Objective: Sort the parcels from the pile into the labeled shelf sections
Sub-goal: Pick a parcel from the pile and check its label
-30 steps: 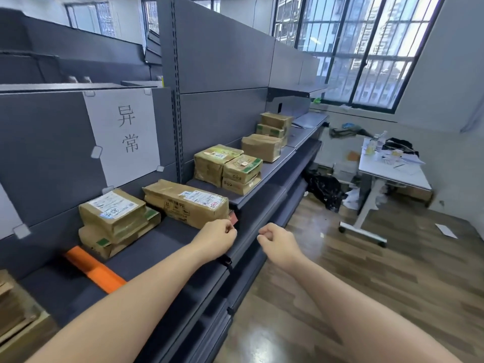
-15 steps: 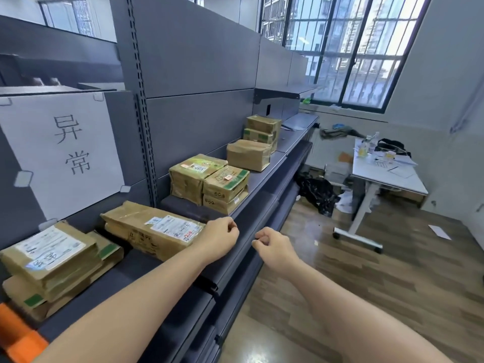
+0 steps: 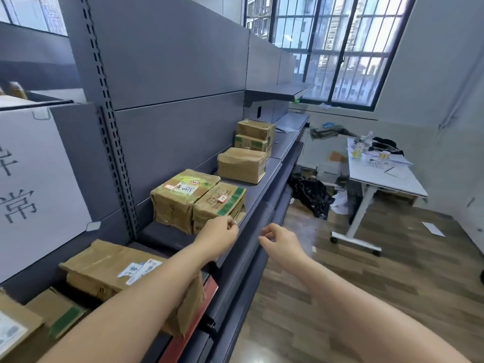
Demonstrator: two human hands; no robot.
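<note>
Cardboard parcels [image 3: 199,199] on grey shelf [image 3: 258,189], empty hands

head cam | faces forward-down along shelf [image 3: 256,195] | close, wide-angle

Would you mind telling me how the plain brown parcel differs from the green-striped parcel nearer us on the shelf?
The plain brown parcel stands alone; the green-striped parcel sits on another box, beside a taller parcel. The plain one shows no label on top; the striped one carries a small sticker and a green band. Both are taped cardboard on the same shelf.
</note>
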